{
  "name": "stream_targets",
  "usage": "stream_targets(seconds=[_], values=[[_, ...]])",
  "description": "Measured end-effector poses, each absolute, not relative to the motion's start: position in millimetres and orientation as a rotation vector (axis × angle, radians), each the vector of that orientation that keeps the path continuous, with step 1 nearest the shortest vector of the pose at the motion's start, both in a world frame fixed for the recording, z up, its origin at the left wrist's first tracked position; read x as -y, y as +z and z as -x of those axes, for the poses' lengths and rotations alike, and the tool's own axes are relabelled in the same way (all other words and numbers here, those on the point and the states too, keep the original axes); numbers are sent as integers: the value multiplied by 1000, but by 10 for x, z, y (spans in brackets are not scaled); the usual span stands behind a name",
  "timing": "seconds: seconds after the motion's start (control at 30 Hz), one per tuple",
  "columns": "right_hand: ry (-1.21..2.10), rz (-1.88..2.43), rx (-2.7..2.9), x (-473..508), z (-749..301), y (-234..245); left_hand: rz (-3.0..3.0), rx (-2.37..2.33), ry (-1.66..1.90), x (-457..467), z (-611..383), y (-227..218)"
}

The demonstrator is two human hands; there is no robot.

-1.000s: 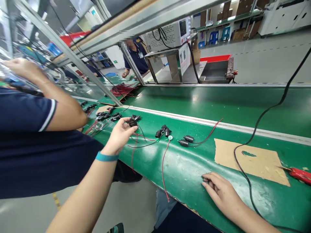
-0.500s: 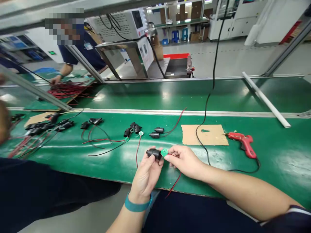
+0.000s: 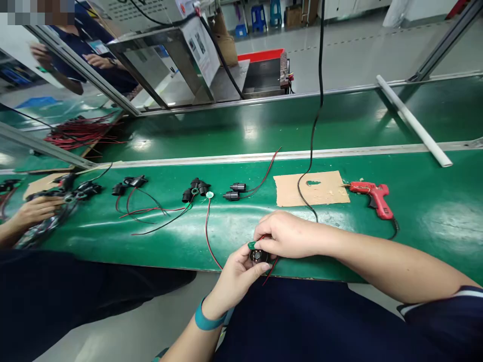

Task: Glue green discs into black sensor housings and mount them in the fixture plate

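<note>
At the near edge of the worktop (image 3: 162, 251), the curled left hand (image 3: 237, 277) grips a black cylindrical housing (image 3: 259, 256), round end facing up, while the right hand (image 3: 283, 235) pinches a small green disc (image 3: 251, 245) beside it. Toward the far edge lie two black cylindrical sockets (image 3: 232, 195) and, rightward, tan cardboard (image 3: 330, 188) under a black cable (image 3: 311, 146), beside a red glue gun (image 3: 373, 195).

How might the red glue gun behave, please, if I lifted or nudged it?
The glue gun is probably stiff, its body looking like plastic. Its curved cord would likely trail along. Lying on its side, it seems unlikely to roll.
</note>
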State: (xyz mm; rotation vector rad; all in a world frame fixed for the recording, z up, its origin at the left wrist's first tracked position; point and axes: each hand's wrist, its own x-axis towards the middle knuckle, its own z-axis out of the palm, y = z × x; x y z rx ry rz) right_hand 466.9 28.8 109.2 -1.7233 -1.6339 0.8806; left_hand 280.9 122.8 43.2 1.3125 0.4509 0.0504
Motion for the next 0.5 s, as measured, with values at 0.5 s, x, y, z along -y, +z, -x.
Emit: stream_targets(seconds=[0.5], values=[[636, 2009, 2075, -813, -4521, 1395, -1361, -594, 423, -1296, -2794, 393]])
